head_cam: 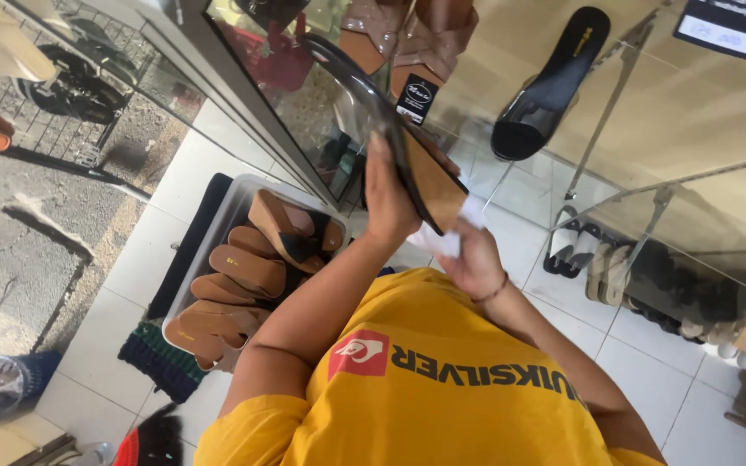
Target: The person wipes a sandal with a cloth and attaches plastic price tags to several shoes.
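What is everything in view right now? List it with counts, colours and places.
Flat sandal with black transparent strap and tan cork-like sole: one, held up at centre, sole turned to the camera.
White cloth or paper: one, under the sandal's heel end.
Black glossy slide sandal: one, on the glass shelf, upper right.
Tan strappy sandals: a pair, top centre on the shelf.
Grey plastic bin: one, on the floor at left, filled with brown wedge sandals, count unclear.
Dark knitted mat: one, beside the bin.
Blue bucket: one, lower left.
Lower shelf sandals: several, black and beige, right.
Yellow T-shirt: one, bottom centre.
Left hand: grips the sandal.
Right hand: on the white cloth.
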